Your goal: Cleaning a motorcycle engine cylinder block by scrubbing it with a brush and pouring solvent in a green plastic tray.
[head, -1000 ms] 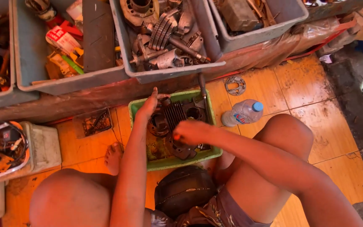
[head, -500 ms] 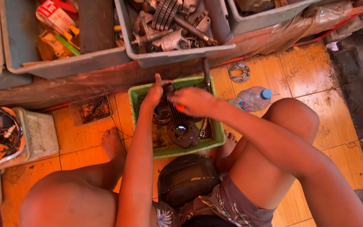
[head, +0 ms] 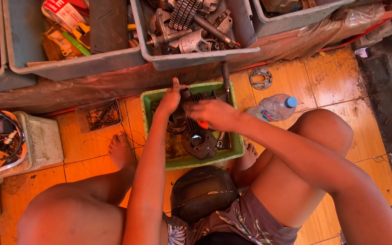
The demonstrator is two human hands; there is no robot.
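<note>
Person seated on the tiled floor, knees apart, a green tray on the floor between the bare feet. In the tray lies a dark, greasy engine part with cooling fins and a round bore facing up. Left hand rests at the tray's far left edge, fingers curled over the finned top of the part; grip closed on it, thumb raised. Right hand lies across the middle of the part, grip narrow around a small orange-tipped item; what that item is cannot be told. A dark rod stands at the tray's far right corner. Beside the tray, right: a plastic bottle with blue cap, lying on its side, and further off a flat metal gasket. Beyond the tray, grey bins hold gears, shafts and packets. Left of the tray, a small clear box, and a white tub with cables.
</note>
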